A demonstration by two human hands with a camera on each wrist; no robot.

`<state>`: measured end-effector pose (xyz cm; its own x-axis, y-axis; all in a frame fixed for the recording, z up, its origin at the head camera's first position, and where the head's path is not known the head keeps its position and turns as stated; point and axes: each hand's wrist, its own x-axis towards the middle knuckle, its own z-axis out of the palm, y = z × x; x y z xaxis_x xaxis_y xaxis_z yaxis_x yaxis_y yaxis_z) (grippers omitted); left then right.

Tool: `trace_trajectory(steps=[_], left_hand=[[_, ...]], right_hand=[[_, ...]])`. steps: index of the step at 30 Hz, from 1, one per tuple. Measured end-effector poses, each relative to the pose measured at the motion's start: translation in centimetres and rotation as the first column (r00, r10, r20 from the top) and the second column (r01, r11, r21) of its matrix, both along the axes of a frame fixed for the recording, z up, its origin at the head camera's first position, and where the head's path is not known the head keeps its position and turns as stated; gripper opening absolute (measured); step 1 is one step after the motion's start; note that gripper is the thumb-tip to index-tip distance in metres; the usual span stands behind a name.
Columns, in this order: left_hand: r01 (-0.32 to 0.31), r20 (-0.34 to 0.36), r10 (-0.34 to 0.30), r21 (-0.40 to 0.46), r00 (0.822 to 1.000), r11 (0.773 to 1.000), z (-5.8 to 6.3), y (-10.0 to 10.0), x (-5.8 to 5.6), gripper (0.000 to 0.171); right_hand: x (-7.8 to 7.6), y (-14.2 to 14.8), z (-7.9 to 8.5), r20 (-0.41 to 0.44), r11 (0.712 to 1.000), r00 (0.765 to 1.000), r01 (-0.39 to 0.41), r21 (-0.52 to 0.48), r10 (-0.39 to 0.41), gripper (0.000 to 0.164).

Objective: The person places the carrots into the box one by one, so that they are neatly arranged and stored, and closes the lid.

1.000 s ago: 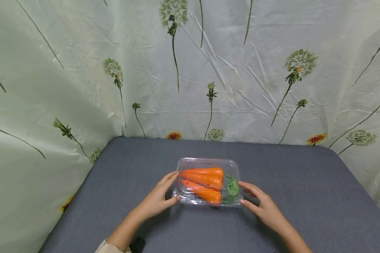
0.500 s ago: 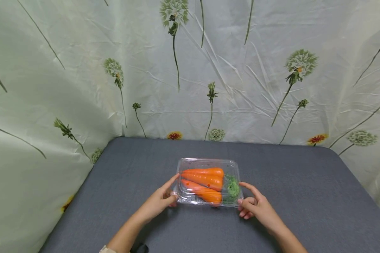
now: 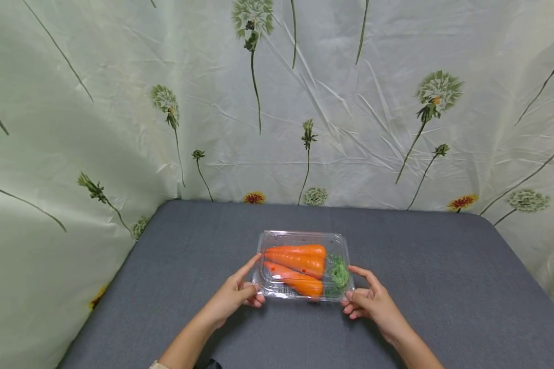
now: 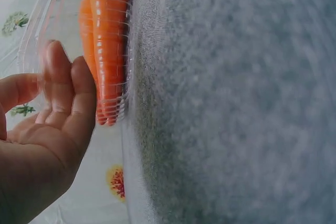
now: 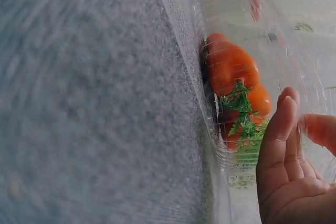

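A clear plastic clamshell container [image 3: 300,237] with its lid down rests on the grey table in the head view. Several orange carrots [image 3: 297,261] lie inside, with leafy green tops [image 3: 339,274] at the right end. My left hand [image 3: 233,297] pinches the container's near left corner between thumb and curled fingers, its index finger stretched along the left side. At the near right corner, my right hand [image 3: 374,302] pinches the rim the same way, index finger along the right side. Both wrist views show thumb and fingers meeting at the clear rim [image 5: 300,121].
The grey cloth-covered table [image 3: 443,277] reaches back to a pale curtain [image 3: 351,102] printed with dandelions, which also hangs along the left side. A small dark object [image 3: 214,364] shows by the left forearm at the bottom edge.
Both hands had their fingers spread along the container's sides; now their lower fingers have curled beneath the near corners and pinch the rim with the thumbs. The container has barely moved.
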<state>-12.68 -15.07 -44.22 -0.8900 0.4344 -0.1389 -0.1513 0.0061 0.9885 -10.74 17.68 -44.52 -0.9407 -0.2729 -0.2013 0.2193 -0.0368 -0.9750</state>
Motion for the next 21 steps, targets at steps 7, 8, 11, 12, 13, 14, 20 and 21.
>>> trace_trajectory(steps=[7,8,11,12,13,14,20,21], left_hand=[[0.015,-0.018,-0.015,0.015,1.000,1.000,0.1,0.0,0.1,0.072],[0.014,-0.018,-0.013,0.015,1.000,1.000,0.1,0.0,0.1,0.072],[0.007,-0.012,-0.007,0.018,1.000,1.000,0.1,0.1,0.1,0.073],[0.006,-0.011,-0.006,0.019,1.000,1.000,0.1,0.1,0.1,0.073],[0.003,-0.007,-0.003,0.015,1.000,1.000,0.1,0.1,0.1,0.073],[0.003,-0.006,-0.003,0.010,1.000,1.000,0.1,0.1,0.1,0.073],[-0.025,-0.101,0.008,-0.169,0.995,0.985,0.5,-0.4,0.1,0.065],[-0.040,-0.130,0.012,-0.218,0.991,0.975,0.6,-0.6,0.1,0.063]], right_hand=[[0.0,-0.2,0.1,-0.024,1.000,1.000,0.017,0.021,-0.016,0.063],[0.0,-0.2,0.1,-0.034,1.000,0.999,0.015,0.025,-0.014,0.063],[0.0,-0.2,0.2,-0.060,0.999,0.998,0.008,0.031,-0.006,0.063],[0.0,-0.2,0.3,-0.064,0.999,0.998,0.005,0.034,-0.002,0.063],[0.0,-0.2,0.3,-0.066,0.999,0.998,-0.001,0.035,0.003,0.064],[0.0,-0.2,0.4,-0.055,0.999,0.998,0.001,0.040,0.001,0.064],[0.1,0.2,1.0,-0.068,0.981,0.998,-0.002,0.194,0.016,0.061],[0.1,0.3,1.1,-0.091,0.973,0.996,0.008,0.232,0.013,0.059]])
